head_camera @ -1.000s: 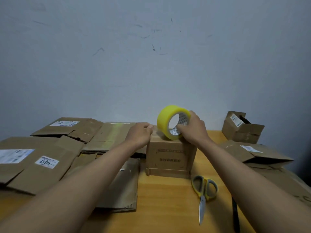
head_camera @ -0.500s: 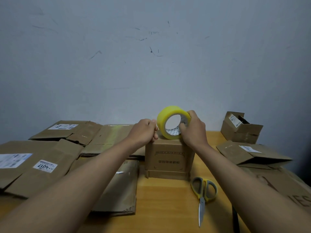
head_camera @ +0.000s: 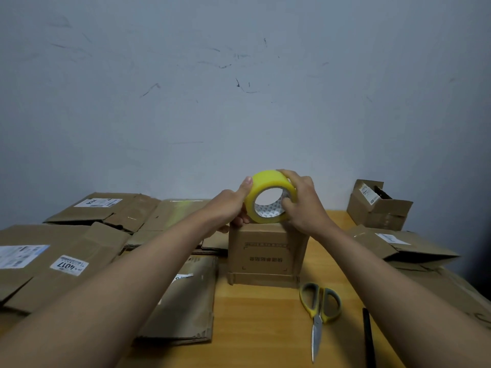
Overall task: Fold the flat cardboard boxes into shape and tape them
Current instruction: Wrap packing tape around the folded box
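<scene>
My right hand (head_camera: 301, 205) grips the yellow tape roll (head_camera: 269, 195), fingers (head_camera: 287, 174) curled over its top rim and thumb hooked into the core; my left hand (head_camera: 230, 207) pinches the roll's left edge, thumb pressed up along the yellow face, the other fingers curled beneath; roll stands on edge, just above the top of the folded box (head_camera: 265, 252), whether touching it I cannot tell; that box stands upright at the middle of the wooden surface (head_camera: 255, 314), printed frame and characters on its near face, upside down to me; flat cardboard boxes (head_camera: 63, 251) spread across the left of the surface, several with white labels, one reading 14017; another flattened piece (head_camera: 186, 306) lies in front of them, near my left forearm; scissors (head_camera: 320, 312) with yellow-grey handles lie just right of the folded box, blades pointing toward me; a thin black item (head_camera: 368, 338) beside them, kind unclear; a small open box (head_camera: 378, 205) stands far right by the wall, more flat cardboard (head_camera: 398, 245) before it.
</scene>
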